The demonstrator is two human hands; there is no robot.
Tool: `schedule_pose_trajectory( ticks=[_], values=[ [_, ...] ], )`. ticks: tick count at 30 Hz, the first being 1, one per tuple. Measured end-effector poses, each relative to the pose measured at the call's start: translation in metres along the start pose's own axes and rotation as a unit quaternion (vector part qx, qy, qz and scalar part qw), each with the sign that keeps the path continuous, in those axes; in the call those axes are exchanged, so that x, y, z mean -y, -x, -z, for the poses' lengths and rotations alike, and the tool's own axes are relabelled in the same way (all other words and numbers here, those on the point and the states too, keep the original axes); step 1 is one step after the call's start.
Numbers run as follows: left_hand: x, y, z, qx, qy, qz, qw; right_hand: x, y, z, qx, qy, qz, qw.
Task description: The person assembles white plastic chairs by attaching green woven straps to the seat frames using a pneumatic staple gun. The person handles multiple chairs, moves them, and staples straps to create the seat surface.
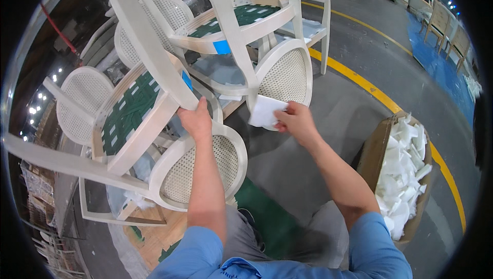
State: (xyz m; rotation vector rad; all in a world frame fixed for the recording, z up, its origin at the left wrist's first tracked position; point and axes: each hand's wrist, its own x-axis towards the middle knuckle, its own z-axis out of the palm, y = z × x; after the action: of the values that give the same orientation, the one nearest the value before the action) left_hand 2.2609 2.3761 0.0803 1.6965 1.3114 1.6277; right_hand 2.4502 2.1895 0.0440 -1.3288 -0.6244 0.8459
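Note:
My left hand (pixel 197 121) is closed on the near cream-white chair (pixel 167 81), at the leg beside the seat corner. This chair is upturned, with green webbing (pixel 131 109) across its seat frame and an oval cane back (pixel 203 168) low in front of me. Between the thumb and fingers of my right hand (pixel 299 124) is a thin white foam sheet (pixel 266 111), held just in front of another chair's oval cane back (pixel 285 73). My left fingertips are partly hidden behind the leg.
More cream chairs (pixel 246 32) are stacked beyond and to the left, some with blue tape (pixel 222 47). On the right stands a cardboard box (pixel 371 150) heaped with white foam pieces (pixel 403 181). A yellow floor line (pixel 354 76) curves behind it. Wooden chairs (pixel 437 22) stand far right.

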Motion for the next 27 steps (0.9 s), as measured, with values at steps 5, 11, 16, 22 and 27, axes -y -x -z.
schedule_pose_trajectory(
  ticks=[5,11,16,22,27],
  values=[
    [0.000,-0.003,-0.010,0.037,0.068,0.015,0.997,-0.029,-0.074,-0.070,-0.080,0.014,-0.001,0.997],
    [0.006,-0.018,0.011,0.044,0.087,0.000,0.995,-0.036,-0.094,-0.122,-0.092,0.016,-0.010,0.996],
    [-0.010,-0.017,0.013,0.016,0.112,0.000,0.994,-0.035,-0.099,-0.133,-0.061,-0.010,-0.039,0.997],
    [-0.008,-0.021,0.018,0.050,0.097,-0.012,0.994,-0.042,-0.095,-0.163,-0.040,-0.030,-0.101,0.994],
    [-0.007,-0.019,0.017,0.050,0.086,-0.005,0.995,-0.051,-0.105,-0.177,-0.047,-0.049,-0.136,0.988]
  ],
)
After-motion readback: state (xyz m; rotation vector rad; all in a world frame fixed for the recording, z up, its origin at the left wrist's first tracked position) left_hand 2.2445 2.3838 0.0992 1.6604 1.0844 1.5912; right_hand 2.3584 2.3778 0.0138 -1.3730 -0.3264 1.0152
